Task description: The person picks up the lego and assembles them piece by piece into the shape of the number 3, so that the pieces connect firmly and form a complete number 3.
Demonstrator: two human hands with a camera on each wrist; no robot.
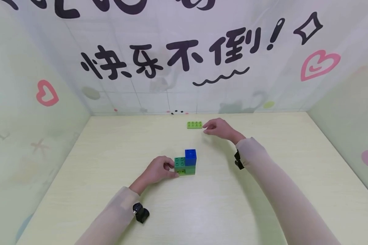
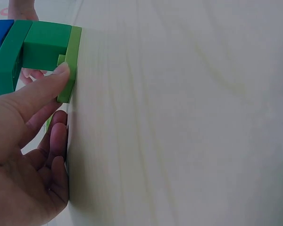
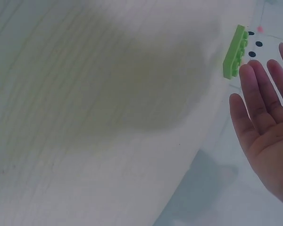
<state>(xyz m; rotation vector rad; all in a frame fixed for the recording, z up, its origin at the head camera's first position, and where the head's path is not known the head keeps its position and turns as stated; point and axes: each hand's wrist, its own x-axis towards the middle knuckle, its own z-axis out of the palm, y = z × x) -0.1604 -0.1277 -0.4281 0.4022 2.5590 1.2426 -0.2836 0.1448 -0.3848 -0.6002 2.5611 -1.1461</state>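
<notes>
A small stack of toy building blocks [image 1: 190, 169] stands on the table, with a blue block [image 1: 190, 157] on top at its right, green blocks [image 2: 47, 44] below and a thin lime-green one [image 2: 73, 66] at the bottom. My left hand [image 1: 159, 170] holds the stack at its left side; the thumb presses the lime-green bottom block. Farther back lies a flat lime-green block [image 1: 194, 125], studs up. Just right of it is my right hand [image 1: 220, 129], fingers extended and apart from the block. The right wrist view shows that hand [image 3: 269, 122] holding nothing.
The pale wooden table [image 1: 125, 139] is bounded at the back by a white printed curtain [image 1: 153, 98] with black characters. Similar panels stand at the left and right. Both sleeved wrists carry small black devices [image 1: 141, 212].
</notes>
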